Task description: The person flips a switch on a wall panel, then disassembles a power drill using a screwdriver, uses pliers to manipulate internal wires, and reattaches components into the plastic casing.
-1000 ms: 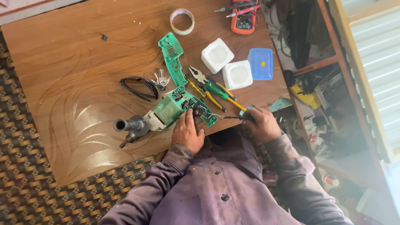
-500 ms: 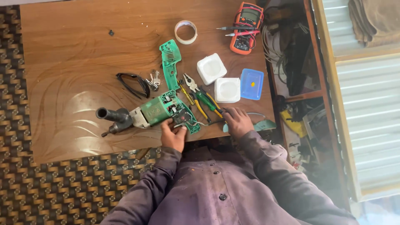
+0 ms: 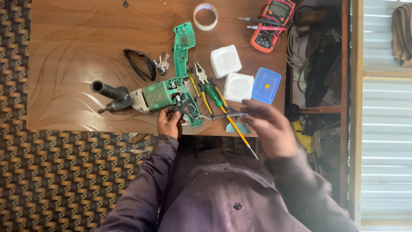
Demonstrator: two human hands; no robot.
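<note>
Fingers of the left hand (image 3: 168, 123) pinch the open handle end of a green power drill (image 3: 159, 95) at the near edge of the wooden table (image 3: 68, 64).

Blurred, the right hand (image 3: 268, 128) is raised just off that near edge, its fingers closed around a thin yellow-shafted tool (image 3: 240, 136) that slants down past the table edge; a dark wire runs from near those fingers toward the drill. Lying on its side, the drill points its dark chuck to the picture's left, inner parts exposed. Its loose green shell half (image 3: 182, 48) lies just beyond it, with green-handled pliers (image 3: 208, 88) beside. Further out sit two white boxes (image 3: 231, 73), a blue lid (image 3: 266, 85), keys on a black strap (image 3: 148, 65), a tape roll (image 3: 205, 16) and a red multimeter (image 3: 272, 23).
</note>
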